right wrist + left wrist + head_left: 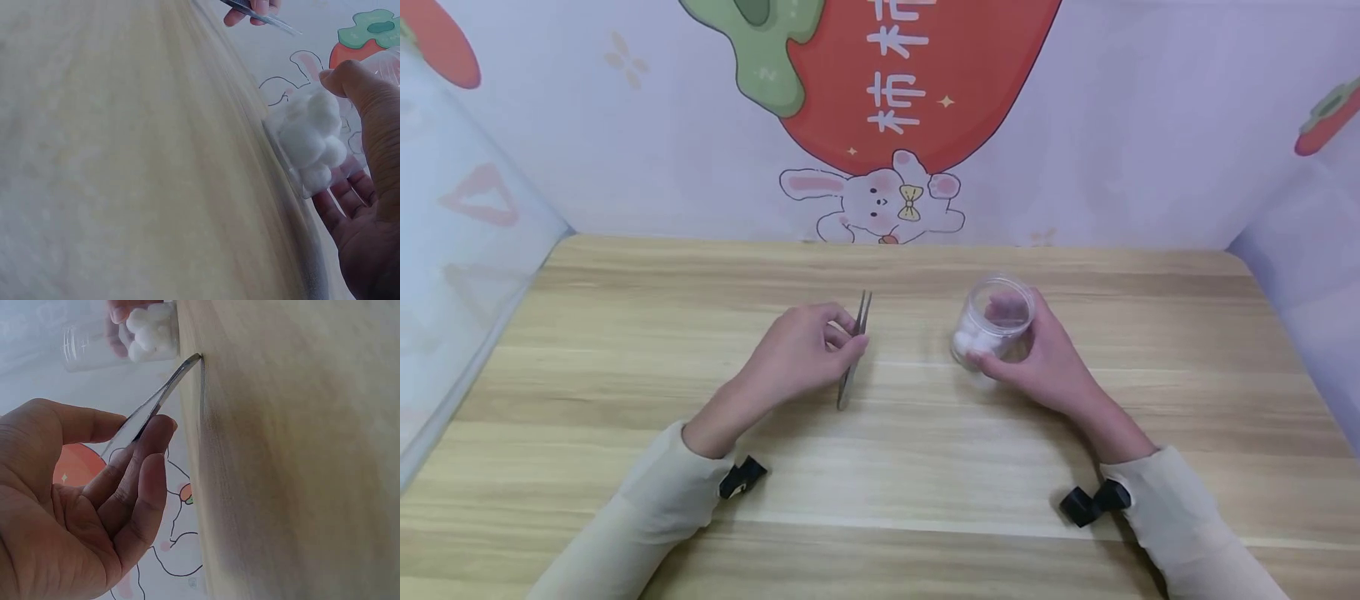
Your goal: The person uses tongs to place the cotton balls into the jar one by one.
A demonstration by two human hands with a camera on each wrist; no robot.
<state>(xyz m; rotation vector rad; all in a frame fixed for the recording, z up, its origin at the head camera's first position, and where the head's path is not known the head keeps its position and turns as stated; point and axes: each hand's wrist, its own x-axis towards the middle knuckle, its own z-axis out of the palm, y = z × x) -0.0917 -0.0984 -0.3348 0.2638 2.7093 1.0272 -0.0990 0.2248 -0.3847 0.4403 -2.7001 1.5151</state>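
Observation:
My left hand [808, 346] pinches metal tweezers [847, 387] between thumb and fingers. The two prongs point away from me and stand slightly apart, with nothing between them. In the left wrist view, the joined end of the tweezers [172, 386] is close to the tabletop; I cannot tell if it touches. To the right, my right hand [1048, 362] grips a clear, lidless jar [973, 310] around its side. Several white cotton balls [306, 140] lie in the bottom of the jar. The jar stands upright or nearly so, its base at the tabletop.
Beneath both hands is a wood-grain table [895, 483]. A pale backdrop [1120, 133] with a printed rabbit and red fruit rises behind its far edge, and sheets flank both sides. Small black devices [742, 477] sit at both cuffs.

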